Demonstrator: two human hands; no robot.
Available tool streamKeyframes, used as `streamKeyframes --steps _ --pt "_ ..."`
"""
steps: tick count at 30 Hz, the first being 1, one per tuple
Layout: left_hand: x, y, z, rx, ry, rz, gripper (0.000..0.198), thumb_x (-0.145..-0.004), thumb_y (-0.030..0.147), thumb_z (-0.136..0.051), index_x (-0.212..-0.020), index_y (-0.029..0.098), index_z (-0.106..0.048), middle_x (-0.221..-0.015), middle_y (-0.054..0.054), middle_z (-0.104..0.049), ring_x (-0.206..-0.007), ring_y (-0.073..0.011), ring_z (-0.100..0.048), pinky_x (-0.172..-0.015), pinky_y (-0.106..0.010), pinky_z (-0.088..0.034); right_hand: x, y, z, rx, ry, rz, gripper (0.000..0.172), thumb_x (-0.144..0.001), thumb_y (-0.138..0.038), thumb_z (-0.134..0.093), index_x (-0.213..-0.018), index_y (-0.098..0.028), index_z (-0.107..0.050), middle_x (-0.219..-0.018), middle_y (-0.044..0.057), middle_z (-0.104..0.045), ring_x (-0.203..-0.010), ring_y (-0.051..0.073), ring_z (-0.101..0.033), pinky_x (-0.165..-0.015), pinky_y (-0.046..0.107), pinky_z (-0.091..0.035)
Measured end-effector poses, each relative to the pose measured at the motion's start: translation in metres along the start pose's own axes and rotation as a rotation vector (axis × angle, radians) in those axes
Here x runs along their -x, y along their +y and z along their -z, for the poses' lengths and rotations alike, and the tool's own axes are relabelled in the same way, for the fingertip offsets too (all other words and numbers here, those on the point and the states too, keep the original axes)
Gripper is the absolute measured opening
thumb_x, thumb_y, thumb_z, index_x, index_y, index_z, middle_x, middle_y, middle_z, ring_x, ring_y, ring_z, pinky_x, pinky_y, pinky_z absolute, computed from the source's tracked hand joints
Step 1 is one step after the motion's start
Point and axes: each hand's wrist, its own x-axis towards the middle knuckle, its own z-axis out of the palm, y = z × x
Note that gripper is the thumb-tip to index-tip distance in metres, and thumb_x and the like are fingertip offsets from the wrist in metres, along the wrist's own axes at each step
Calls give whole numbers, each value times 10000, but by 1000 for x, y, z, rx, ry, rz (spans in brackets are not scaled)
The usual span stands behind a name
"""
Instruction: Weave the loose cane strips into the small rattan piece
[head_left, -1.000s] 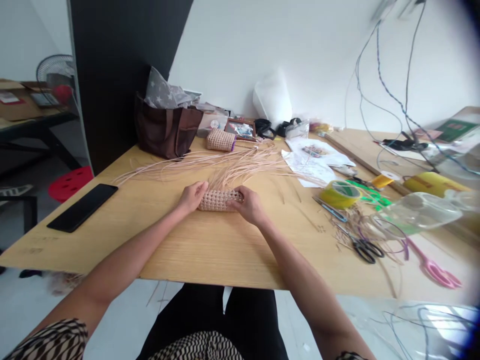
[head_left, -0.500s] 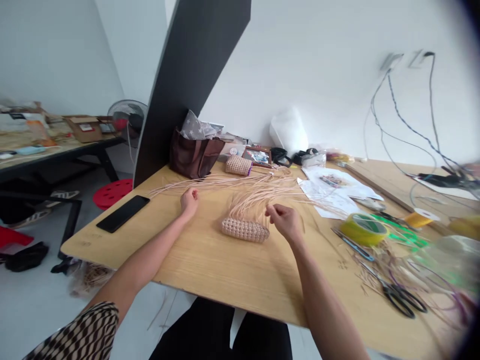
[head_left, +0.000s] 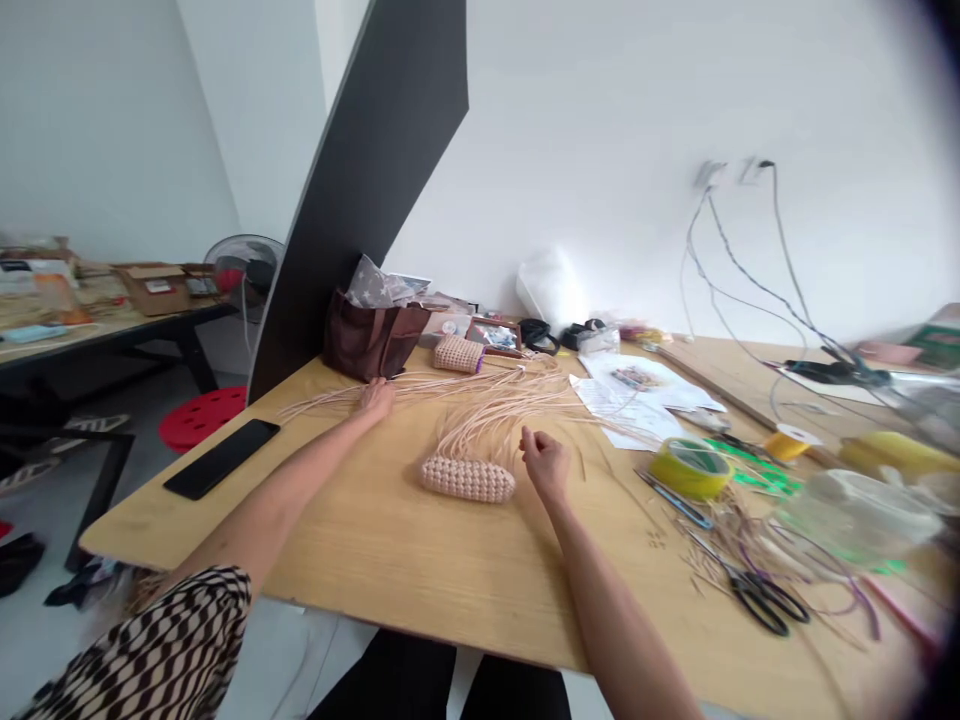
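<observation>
A pale woven rattan tube [head_left: 467,478] lies on the wooden table [head_left: 375,560], with many loose cane strands [head_left: 495,410] fanning from it toward the back. My left hand [head_left: 375,398] rests palm down on the far left part of the strands, and the fingers are hidden against them. My right hand [head_left: 545,465] hovers just right of the tube, fingers loosely curled and not touching it. A second, smaller woven piece [head_left: 458,354] lies at the back, near a brown tote bag [head_left: 373,340].
A black phone [head_left: 221,459] lies at the left of the table. Right of my hands are papers [head_left: 637,390], green tape [head_left: 690,470], black-handled scissors [head_left: 761,600], a clear plastic container [head_left: 855,517] and scattered cane offcuts. A black partition [head_left: 367,200] stands behind the bag.
Both hands have let go of the woven tube and moved apart, the left onto the strands, the right beside the tube. The view has swung, shifting the table rightward.
</observation>
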Motion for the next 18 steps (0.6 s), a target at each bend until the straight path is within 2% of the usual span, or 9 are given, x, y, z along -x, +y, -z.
streamKeyframes --steps 5,9,13,18 --pt "-29 51 -25 14 -57 -191 349 -871 274 -416 -1162 142 -556 -1300 -144 -502 -1244 -272 -386 -1001 -403 -303 -1 7 -3 6 -15 8 523 -801 -625 -383 -513 -205 -504 -544 61 -619 -491 174 -555 -510 274 -382" --pt "-47 79 -46 46 -86 -257 399 -894 282 -370 -1263 169 -470 -1355 -139 -459 -1274 -261 -355 -1002 -418 -297 -2 10 -4 37 -17 -20 509 -817 -591 -390 -511 -201 -508 -506 41 -584 -474 160 -531 -505 268 -377" --pt "-60 89 -64 64 -101 -264 411 -889 277 -378 -1280 185 -463 -1380 -142 -438 -1275 -276 -354 -1014 -451 -268 -2 10 -5 52 -36 -39 476 -838 -539 -400 -514 -206 -499 -475 19 -533 -456 150 -497 -501 270 -361" --pt "-62 90 -78 82 -85 -248 365 -901 284 -337 -1186 197 -547 -1309 -126 -513 -1217 -262 -422 -989 -426 -300 0 8 -4 32 -55 -80 453 -834 -527 -429 -513 -212 -487 -479 17 -521 -457 157 -497 -492 278 -357"
